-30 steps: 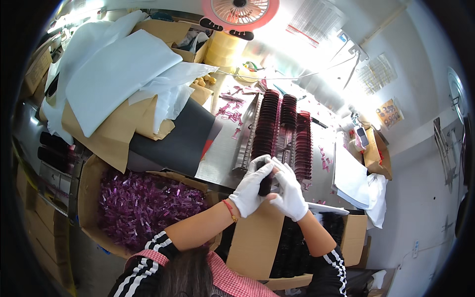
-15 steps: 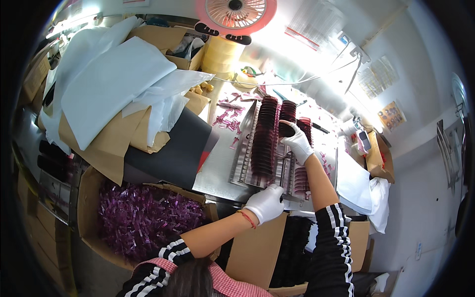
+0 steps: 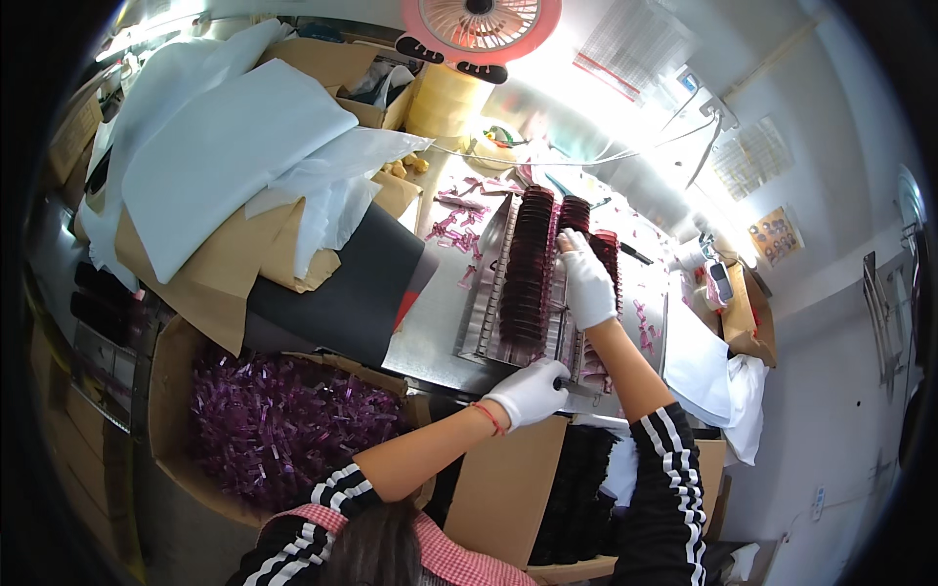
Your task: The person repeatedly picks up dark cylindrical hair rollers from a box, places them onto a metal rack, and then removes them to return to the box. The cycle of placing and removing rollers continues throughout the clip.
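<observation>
A metal rack [image 3: 476, 327] on the bench holds rows of dark red, round lens-like discs [image 3: 528, 273] standing on edge. My left hand [image 3: 531, 392], in a white glove, is closed at the rack's near edge. It grips a thin rod-like tool with a dark handle [image 3: 560, 383], whose exact kind I cannot make out. My right hand [image 3: 590, 285], also gloved, lies over the shorter middle row of discs [image 3: 575, 213]. Its fingers stretch toward the far end and touch the row; the thumb is hidden, and no loose disc shows in it.
Purple plastic scraps [image 3: 454, 230] lie left of the rack, and a cardboard box [image 3: 168, 420] of such pieces stands below. White sheets and brown paper [image 3: 186, 303] pile up at left. A pink fan [image 3: 479, 20] hangs behind. Another box [image 3: 508, 488] stands before me.
My right hand has turned from pinching a dark round disc to lying stretched over the middle row; that disc no longer shows apart. My left hand stays by the rack's near edge.
</observation>
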Available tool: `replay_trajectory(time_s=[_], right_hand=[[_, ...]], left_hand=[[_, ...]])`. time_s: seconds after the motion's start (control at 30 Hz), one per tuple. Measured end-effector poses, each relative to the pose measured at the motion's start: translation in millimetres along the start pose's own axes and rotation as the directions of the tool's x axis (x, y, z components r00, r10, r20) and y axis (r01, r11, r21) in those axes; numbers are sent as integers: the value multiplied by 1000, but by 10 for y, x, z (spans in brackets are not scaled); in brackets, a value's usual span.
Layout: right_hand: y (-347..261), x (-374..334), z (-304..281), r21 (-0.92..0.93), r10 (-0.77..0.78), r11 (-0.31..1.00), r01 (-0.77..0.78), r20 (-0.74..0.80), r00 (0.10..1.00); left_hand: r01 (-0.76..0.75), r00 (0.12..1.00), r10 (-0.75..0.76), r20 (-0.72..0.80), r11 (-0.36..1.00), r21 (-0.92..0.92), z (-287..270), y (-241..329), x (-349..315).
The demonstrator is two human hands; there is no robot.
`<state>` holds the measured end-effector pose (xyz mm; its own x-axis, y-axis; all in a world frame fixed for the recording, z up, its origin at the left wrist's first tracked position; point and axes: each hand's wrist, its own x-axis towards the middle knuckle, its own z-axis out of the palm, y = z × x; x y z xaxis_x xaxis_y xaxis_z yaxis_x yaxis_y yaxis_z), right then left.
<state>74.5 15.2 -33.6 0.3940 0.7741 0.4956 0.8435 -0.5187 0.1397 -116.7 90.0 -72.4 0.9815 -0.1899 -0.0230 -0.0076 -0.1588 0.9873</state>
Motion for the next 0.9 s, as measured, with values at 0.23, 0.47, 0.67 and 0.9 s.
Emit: replay_trajectory(time_s=[0.23,0.47,0.67,0.9], right_hand=[[-742,-504,-995,563,221,752,-344,277,935],[-343,-241,-936,641,485,543,-542,288,826],[707,213,231,426,592,627,-652,283,754],[753,627,368,725,326,385,-571,472,819]], left_hand=[[-34,985,-167,-36,18,-999,43,288,-67],[-66,970,-215,-111,207,-976,47,340,-160],[-198,941,137,-310,964,-175,175,125,-18],[187,976,-210,58,945,267,-33,204,29]])
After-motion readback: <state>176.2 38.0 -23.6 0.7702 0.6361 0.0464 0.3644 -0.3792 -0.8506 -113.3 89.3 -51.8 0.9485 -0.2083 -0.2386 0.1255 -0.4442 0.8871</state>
